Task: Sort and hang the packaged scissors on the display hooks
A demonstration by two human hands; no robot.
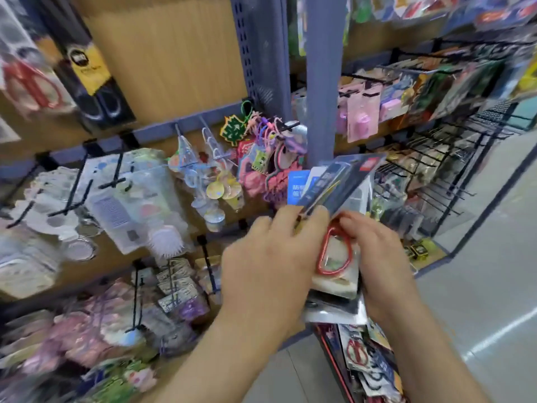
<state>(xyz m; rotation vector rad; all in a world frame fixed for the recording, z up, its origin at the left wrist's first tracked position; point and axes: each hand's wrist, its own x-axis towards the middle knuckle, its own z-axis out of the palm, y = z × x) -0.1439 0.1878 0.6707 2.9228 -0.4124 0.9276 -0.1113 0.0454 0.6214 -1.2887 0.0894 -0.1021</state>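
Note:
Both my hands hold a fanned stack of packaged scissors at centre right. My left hand grips the upper packs, among them a dark blue pack that sticks up and to the right. My right hand holds the lower part of the stack, thumb on a pack with red-handled scissors. More scissor packs hang on the shelf at the top left: a red-handled pack and a black and yellow pack. The picture is blurred.
Black display hooks carry pale trinkets and keychains on the wooden shelf unit ahead. A grey upright post divides it from a wire rack of packaged goods at right. More packs lie in a bin below my hands.

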